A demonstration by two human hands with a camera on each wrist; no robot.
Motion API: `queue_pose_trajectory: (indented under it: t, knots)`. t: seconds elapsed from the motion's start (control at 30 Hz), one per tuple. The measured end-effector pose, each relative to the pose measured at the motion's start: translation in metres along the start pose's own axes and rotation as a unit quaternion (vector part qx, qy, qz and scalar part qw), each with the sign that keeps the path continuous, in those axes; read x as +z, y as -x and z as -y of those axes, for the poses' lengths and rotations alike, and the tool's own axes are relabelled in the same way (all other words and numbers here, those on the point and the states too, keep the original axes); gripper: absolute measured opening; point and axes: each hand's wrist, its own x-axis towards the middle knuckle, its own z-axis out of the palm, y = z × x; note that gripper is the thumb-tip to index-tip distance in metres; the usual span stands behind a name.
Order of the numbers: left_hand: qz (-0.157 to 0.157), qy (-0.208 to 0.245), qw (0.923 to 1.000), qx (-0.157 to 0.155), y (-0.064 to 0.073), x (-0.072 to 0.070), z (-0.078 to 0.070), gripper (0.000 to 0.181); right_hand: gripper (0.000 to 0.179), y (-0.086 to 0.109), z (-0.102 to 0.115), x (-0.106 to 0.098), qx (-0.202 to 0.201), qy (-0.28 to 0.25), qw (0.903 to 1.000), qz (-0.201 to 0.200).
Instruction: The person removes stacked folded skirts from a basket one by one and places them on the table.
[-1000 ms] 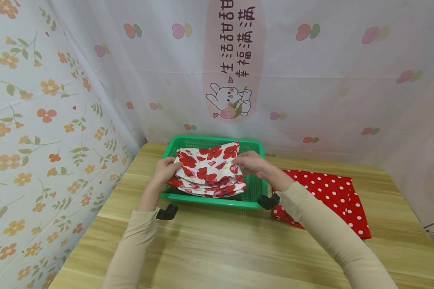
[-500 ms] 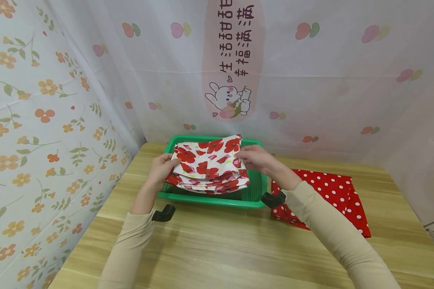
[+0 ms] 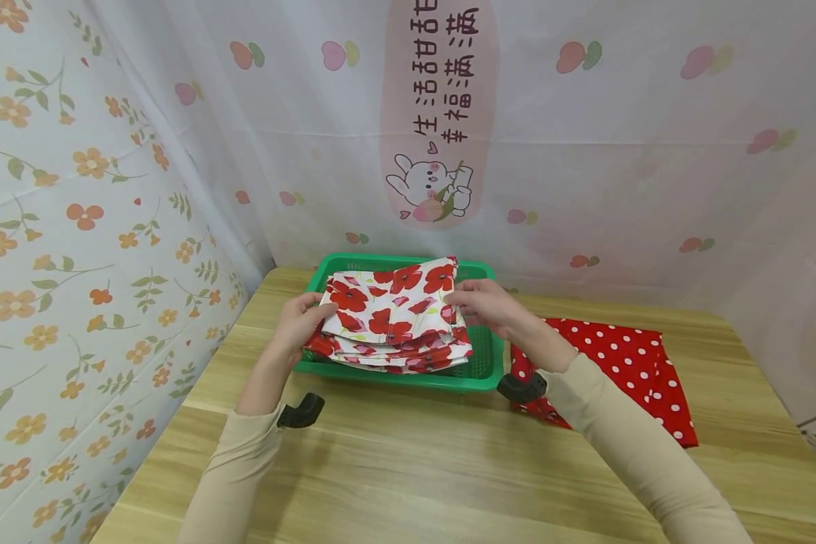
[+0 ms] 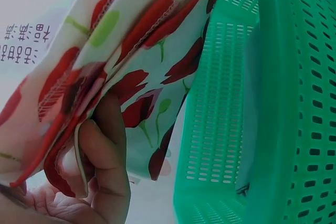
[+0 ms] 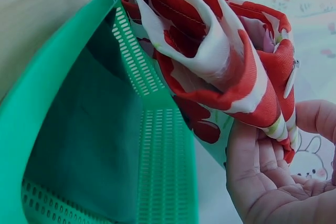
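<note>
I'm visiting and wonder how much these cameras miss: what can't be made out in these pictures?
Head view: part of the red dotted cloth, behind the right sleeve.
Head view: much of the inside of the green basket, behind the flowered cloth.
Right wrist view: what the dark patch in the basket is; the rim covers part.
Left wrist view: the rest of the left hand, cut off by the bottom edge.

Cloth (image 4: 142, 56) close-up in both wrist views

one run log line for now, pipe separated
left hand: grips floral cloth | right hand: grips it too | green basket: below floral cloth | dotted red cloth: on table
</note>
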Motion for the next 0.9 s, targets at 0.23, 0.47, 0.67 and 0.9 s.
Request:
queue_pose_trajectory:
  t: [0.23, 0.47, 0.67, 0.9]
  knots:
    - [0.008, 0.011, 0.9999, 0.003, 0.007, -0.005, 0.004, 0.036, 0.037, 0.009, -0.001, 0.003, -0.013, -0.004, 0.9999, 0.007]
    - [0.016, 0.027, 0.9995, 0.004, 0.016, -0.011, 0.007, 0.035, 0.033, 0.014, -0.004, 0.009, -0.017, -0.013, 0.9997, 0.011]
    - [0.02, 0.03, 0.9993, 0.009, 0.027, -0.017, 0.007, 0.035, 0.037, 0.021, -0.009, 0.013, -0.034, -0.011, 0.9992, 0.019]
    - [0.03, 0.035, 0.9988, 0.015, 0.041, -0.025, 0.009, 0.031, 0.034, 0.032, -0.013, 0.022, -0.049, -0.02, 0.9984, 0.021]
